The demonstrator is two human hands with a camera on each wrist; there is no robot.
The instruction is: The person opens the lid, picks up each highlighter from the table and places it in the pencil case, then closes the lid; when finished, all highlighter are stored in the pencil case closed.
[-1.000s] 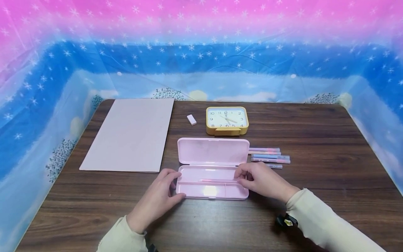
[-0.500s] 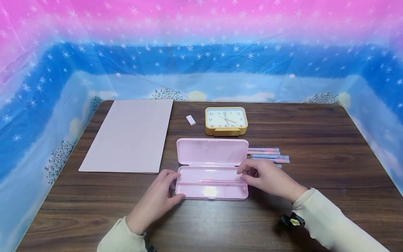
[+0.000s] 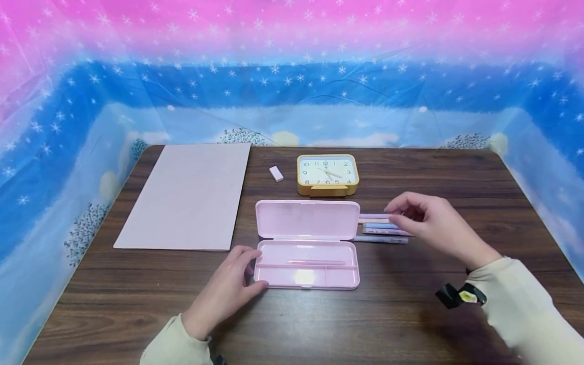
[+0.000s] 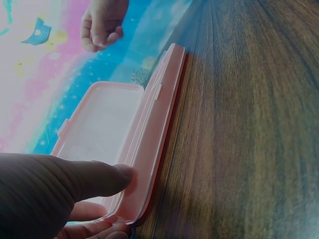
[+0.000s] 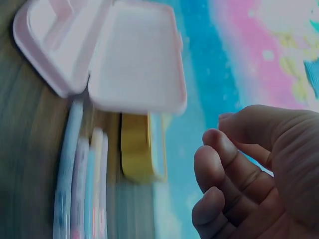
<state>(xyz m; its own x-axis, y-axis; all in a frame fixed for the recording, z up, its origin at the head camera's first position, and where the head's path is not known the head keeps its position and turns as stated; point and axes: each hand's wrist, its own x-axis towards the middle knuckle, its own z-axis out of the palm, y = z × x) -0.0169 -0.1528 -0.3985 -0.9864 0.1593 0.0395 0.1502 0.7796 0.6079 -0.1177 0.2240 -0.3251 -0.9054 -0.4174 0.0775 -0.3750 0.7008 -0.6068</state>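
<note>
A pink pencil case (image 3: 292, 278) lies on the table with its lid (image 3: 307, 219) raised. One pinkish pen (image 3: 317, 262) rests in its long back compartment. My left hand (image 3: 225, 291) holds the case's left end, the thumb (image 4: 102, 179) on the front wall and the other fingers around the end. To the right of the lid, several pens (image 3: 380, 239) lie side by side, partly hidden behind the lid and my right hand. Just above their right ends hovers my right hand (image 3: 431, 223), fingers loosely bent and holding nothing, as the right wrist view (image 5: 244, 174) confirms.
A yellow alarm clock (image 3: 328, 190) stands behind the case, with a small white eraser (image 3: 276, 173) left of it. A large pale board or folder (image 3: 187, 197) covers the table's back left. Patterned cloth (image 3: 292, 86) surrounds the table (image 3: 319, 329).
My right hand has let go of the pinkish pen in the case, then moved right and away to above the other pens. The left hand has stayed at the case.
</note>
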